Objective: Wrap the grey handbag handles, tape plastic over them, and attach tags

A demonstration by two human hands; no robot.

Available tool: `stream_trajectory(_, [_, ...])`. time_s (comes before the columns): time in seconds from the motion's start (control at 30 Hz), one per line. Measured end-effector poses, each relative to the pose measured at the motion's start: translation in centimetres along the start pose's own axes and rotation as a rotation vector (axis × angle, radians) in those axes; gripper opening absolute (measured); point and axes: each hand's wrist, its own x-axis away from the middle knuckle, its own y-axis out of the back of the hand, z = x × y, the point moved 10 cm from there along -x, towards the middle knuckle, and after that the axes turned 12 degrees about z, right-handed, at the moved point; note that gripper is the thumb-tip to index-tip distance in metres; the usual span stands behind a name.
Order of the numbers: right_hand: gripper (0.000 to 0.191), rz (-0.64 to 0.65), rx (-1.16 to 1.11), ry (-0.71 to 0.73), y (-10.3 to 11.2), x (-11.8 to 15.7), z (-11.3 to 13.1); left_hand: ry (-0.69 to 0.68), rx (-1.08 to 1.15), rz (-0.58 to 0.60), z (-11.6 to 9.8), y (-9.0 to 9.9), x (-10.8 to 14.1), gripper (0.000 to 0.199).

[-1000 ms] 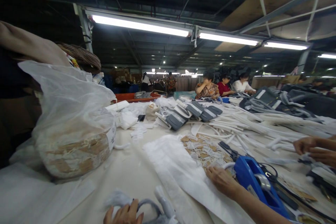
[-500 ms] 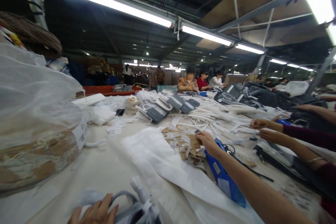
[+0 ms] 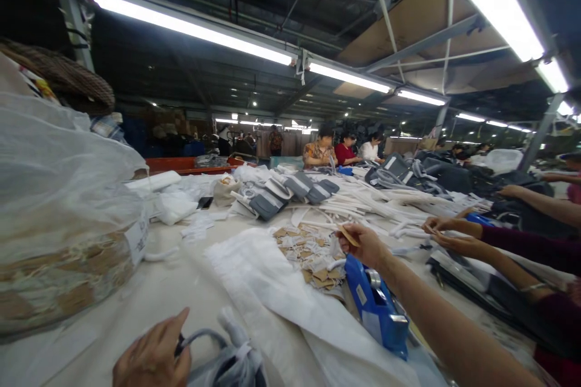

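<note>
My right hand [image 3: 365, 245] pinches a small brown card [image 3: 347, 235] above a pile of brown tags [image 3: 313, 251]. Just below that hand stands a blue tape dispenser [image 3: 379, 308]. At the bottom left, my left hand [image 3: 154, 351] is closed around the end of a grey strap or handle [image 3: 206, 334]. The strap joins a dark bag in clear plastic [image 3: 231, 366], cut off by the bottom edge. White wrapping sheets [image 3: 272, 290] lie between my two hands.
A big translucent sack [image 3: 68, 211] stands at the left. Grey bags [image 3: 270, 199] and white strips [image 3: 363, 199] cover the table's far side. Co-workers' hands [image 3: 447, 236] work at the right, over dark bags. More people [image 3: 347, 151] sit farther back.
My right hand has lifted from the pile, now with a brown card in its fingers. My left hand has turned and closed on the grey strap. The view has shifted slightly.
</note>
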Motion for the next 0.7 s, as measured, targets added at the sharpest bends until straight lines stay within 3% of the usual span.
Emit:
stream_trajectory(0.1, [0.020, 0.164, -0.112, -0.010, -3.7, 1.7, 1.2, -0.066, 0.380, -0.056, -2.8, 2.3, 0.0, 0.040])
stream_trajectory(0.27, [0.014, 0.423, -0.238, -0.034, -10.6, 4.8, 1.7, -0.206, 0.877, 0.034, -11.2, 4.0, 0.3, 0.032])
stream_trajectory(0.33, [0.014, 0.510, -0.271, -0.059, -13.1, 6.1, 1.4, -0.179, 1.033, 0.098, -13.4, 3.2, 0.2, 0.032])
stream_trajectory(0.43, [0.010, 0.617, -0.305, -0.109, -16.2, 8.0, 0.7, -0.112, 1.273, 0.337, -16.4, 0.1, 0.8, 0.051])
stream_trajectory(0.5, [0.006, 0.667, -0.318, -0.133, -17.9, 9.2, 0.3, -0.137, 1.455, 0.502, -18.7, -1.3, 2.0, 0.064])
stream_trajectory(0.6, [0.007, 0.710, -0.325, -0.146, -19.5, 10.7, -0.1, -0.245, 1.746, 0.651, -21.5, -1.2, 4.3, 0.063])
stream_trajectory(0.7, [0.007, 0.718, -0.335, -0.137, -20.4, 11.6, -0.6, -0.319, 1.883, 0.683, -22.6, -0.1, 6.0, 0.045])
